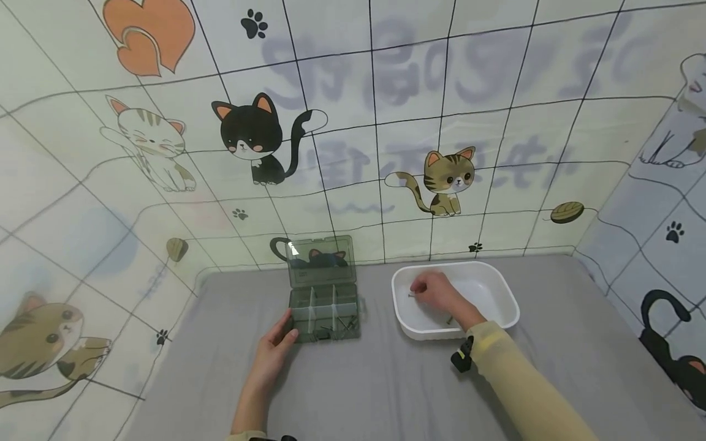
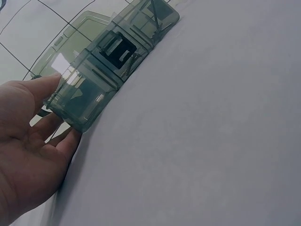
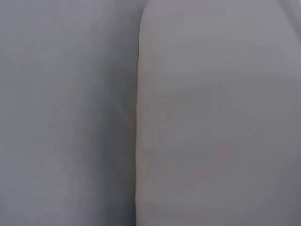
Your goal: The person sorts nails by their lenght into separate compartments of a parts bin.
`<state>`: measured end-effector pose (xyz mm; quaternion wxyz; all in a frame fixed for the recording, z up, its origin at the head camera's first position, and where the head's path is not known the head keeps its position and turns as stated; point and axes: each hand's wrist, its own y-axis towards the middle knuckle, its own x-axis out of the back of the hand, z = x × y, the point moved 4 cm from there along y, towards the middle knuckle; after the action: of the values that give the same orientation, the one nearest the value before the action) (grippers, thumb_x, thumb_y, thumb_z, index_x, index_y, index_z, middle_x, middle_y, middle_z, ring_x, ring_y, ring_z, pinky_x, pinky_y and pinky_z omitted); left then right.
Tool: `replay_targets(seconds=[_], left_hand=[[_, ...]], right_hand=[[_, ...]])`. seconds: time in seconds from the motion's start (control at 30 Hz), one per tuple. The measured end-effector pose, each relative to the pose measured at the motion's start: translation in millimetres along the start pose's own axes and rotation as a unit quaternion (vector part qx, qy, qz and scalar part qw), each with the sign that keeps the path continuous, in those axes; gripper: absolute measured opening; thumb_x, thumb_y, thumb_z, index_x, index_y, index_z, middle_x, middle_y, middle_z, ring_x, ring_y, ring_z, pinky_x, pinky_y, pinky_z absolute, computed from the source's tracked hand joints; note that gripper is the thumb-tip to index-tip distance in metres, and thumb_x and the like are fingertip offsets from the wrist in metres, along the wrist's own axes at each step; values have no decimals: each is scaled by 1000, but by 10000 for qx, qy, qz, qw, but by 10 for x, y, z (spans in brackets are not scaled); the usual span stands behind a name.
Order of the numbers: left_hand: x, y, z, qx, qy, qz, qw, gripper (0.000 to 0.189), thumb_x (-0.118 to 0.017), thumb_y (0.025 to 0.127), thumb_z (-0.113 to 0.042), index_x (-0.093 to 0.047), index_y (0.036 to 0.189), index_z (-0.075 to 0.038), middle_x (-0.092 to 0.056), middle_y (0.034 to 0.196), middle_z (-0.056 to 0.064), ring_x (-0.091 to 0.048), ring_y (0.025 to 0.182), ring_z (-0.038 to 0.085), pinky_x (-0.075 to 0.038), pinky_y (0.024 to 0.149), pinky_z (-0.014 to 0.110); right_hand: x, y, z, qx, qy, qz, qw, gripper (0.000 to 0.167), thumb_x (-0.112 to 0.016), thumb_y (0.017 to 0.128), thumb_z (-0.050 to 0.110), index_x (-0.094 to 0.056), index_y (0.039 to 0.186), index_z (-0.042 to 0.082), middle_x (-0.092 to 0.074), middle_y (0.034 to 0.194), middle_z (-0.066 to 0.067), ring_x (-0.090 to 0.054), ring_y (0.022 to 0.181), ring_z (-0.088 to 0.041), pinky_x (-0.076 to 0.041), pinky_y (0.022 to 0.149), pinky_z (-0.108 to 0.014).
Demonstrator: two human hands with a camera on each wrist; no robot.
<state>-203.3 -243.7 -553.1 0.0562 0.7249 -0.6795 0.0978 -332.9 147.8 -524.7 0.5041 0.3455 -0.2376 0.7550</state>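
A green translucent compartment box (image 1: 324,312) stands on the grey cloth with its lid (image 1: 320,262) raised at the back. My left hand (image 1: 274,342) grips the box's left end, thumb at the upper edge and fingers at the lower side, as the left wrist view shows. Long thin screws (image 1: 347,323) lie in the box's front right compartment. Inside the white tray (image 1: 491,288), my right hand (image 1: 437,291) has its fingers bent down, with a small silvery screw (image 1: 411,295) at the fingertips. Another small screw (image 1: 449,320) lies under the right wrist.
Grey cloth (image 1: 375,380) covers the tabletop. A curtain printed with cats (image 1: 408,122) rises behind the box and tray and along both sides. In the right wrist view, the tray's outer wall (image 3: 211,132) fills the right part.
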Motion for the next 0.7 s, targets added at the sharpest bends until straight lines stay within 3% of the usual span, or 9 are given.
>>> replay_targets(seconds=[0.7], left_hand=[[8, 6, -24, -5, -82, 28, 10000, 54, -62, 104, -10, -45, 156, -7, -34, 163, 11, -26, 152, 26, -32, 99, 4]], right_hand=[[-29, -6, 66, 617, -797, 76, 9949, 14, -70, 86, -7, -80, 90, 2, -74, 86, -6, -64, 85, -21, -54, 79, -38]])
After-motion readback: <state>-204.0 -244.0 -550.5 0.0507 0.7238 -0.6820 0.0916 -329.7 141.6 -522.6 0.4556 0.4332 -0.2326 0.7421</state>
